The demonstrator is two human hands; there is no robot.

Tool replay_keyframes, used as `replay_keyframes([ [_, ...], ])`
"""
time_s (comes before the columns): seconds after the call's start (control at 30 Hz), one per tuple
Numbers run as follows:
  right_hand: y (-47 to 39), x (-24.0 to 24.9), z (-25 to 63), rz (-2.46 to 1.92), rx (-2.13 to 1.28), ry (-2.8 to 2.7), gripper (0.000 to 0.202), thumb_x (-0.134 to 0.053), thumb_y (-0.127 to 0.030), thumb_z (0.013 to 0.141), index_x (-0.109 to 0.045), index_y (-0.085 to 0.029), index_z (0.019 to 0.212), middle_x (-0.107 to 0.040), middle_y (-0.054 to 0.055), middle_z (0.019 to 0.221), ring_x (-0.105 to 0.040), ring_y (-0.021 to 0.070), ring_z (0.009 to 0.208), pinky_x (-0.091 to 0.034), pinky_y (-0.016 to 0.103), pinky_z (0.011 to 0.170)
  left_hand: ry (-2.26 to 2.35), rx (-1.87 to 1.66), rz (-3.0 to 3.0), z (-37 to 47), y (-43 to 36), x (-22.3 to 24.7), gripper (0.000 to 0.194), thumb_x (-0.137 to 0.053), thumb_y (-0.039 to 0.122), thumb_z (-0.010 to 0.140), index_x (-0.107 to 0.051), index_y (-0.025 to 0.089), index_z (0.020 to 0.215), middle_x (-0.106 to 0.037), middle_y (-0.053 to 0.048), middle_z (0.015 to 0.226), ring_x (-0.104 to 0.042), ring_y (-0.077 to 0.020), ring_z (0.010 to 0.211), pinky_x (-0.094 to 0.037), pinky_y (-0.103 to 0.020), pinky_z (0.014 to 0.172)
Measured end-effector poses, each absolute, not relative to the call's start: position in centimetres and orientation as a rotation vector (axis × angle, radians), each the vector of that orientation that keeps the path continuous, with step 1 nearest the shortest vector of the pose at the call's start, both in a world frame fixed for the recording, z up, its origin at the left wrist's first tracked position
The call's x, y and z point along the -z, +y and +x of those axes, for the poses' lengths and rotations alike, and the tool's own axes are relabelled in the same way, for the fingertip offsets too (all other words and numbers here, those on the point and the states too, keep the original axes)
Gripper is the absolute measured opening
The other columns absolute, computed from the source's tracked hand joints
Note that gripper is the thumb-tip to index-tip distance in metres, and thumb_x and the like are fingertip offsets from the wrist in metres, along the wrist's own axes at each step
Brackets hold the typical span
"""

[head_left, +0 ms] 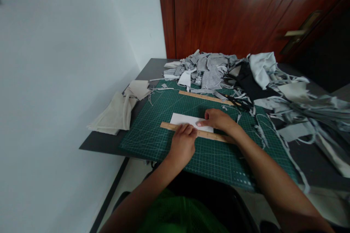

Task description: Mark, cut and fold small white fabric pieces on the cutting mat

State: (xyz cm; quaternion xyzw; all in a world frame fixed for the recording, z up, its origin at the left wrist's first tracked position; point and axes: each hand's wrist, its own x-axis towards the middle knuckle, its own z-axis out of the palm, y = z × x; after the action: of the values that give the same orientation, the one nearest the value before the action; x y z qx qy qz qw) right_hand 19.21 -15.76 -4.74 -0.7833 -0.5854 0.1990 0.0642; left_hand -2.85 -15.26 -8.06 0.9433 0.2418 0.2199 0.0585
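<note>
Green gridded plastic, the cutting mat (pixel 153 134) covers the middle of the dark grey table (pixel 102 142) in the head view. Two wooden rulers lie on it: the near ruler (pixel 213 135) across the middle, the far ruler (pixel 197 96) towards the far edge. One white piece (pixel 180 118), thin, flat and rectangular, lies around the mat's centre, its near edge along the near ruler. Its long axis runs left to right, the right end slightly closer to the mat's near edge; both rulers slant the same way.

One left hand (pixel 183 143) is set down with bent fingers on the near ruler, fairly open, not wrapped round it. One right hand (pixel 217 119) has curled fingers over the right part of the white piece, a fingertip touching it; whether it pinches the piece I cannot tell.

Black scissors (pixel 244 105) lie beside the far ruler's right end. Soft, crumpled grey and white scraps (pixel 212 67), too many to count, heap along the table's far edge; more strips (pixel 296 111) tangle at the right, near a smooth black cloth (pixel 244 80). Folded cream cloth (pixel 116 114) sits on the table's left edge.
</note>
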Motion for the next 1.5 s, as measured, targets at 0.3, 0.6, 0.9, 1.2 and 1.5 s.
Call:
replay_keyframes([
  [0.3, -15.6, 5.4, 19.7, -2.323, -0.605, -1.785, 0.051, -0.075, -0.069, 0.075, -0.068, -0.020, 0.087, -0.071, 0.006, 0.085, -0.062, 0.0204, 0.075, -0.034, 0.028, 0.056, 0.723, -0.692, 2.824, -2.8, -15.1, 8.2, 0.031, -0.055, 0.003, 0.090, -0.068, 0.017, 0.114, -0.069, -0.010, 0.114, -0.059, -0.0280, 0.117, -0.048, -0.050, 0.111],
  [0.6, -15.7, 5.1, 22.2, -2.183, -0.559, -1.815, 0.027, -0.073, -0.045, 0.083, -0.069, -0.020, 0.090, -0.070, 0.004, 0.086, -0.060, 0.0189, 0.075, -0.037, 0.027, 0.060, 0.720, -0.632, 2.838, -2.7, -15.1, 7.9, 0.028, -0.053, 0.003, 0.090, -0.066, 0.017, 0.110, -0.067, -0.009, 0.112, -0.058, -0.0273, 0.115, -0.045, -0.051, 0.111],
  [0.9, -16.1, 4.7, 23.1, -2.083, -0.809, -1.861, 0.019, -0.074, -0.039, 0.078, -0.070, -0.020, 0.079, -0.064, 0.001, 0.073, -0.058, 0.0189, 0.073, -0.039, 0.027, 0.062, 0.723, -0.623, 2.827, -2.6, -15.1, 7.8, 0.026, -0.052, 0.002, 0.090, -0.065, 0.018, 0.105, -0.065, -0.008, 0.108, -0.056, -0.0267, 0.112, -0.045, -0.049, 0.109],
  [1.2, -16.2, 4.7, 23.5, -2.031, -0.876, -1.869, 0.024, -0.076, -0.041, 0.073, -0.070, -0.019, 0.079, -0.061, -0.001, 0.071, -0.056, 0.0181, 0.072, -0.037, 0.026, 0.061, 0.717, -0.602, 2.837, -2.5, -15.0, 7.9, 0.022, -0.052, 0.004, 0.092, -0.065, 0.016, 0.106, -0.065, -0.008, 0.108, -0.055, -0.0270, 0.111, -0.043, -0.049, 0.111],
  [1.5, -16.4, 4.8, 23.4, -2.085, -0.851, -1.850, 0.022, -0.078, -0.037, 0.073, -0.069, -0.019, 0.081, -0.061, 0.000, 0.075, -0.057, 0.0174, 0.071, -0.038, 0.025, 0.060, 0.737, -0.620, 2.823, -2.6, -15.2, 8.1, 0.018, -0.053, 0.007, 0.094, -0.064, 0.019, 0.102, -0.064, -0.007, 0.106, -0.055, -0.0266, 0.111, -0.044, -0.048, 0.108],
])
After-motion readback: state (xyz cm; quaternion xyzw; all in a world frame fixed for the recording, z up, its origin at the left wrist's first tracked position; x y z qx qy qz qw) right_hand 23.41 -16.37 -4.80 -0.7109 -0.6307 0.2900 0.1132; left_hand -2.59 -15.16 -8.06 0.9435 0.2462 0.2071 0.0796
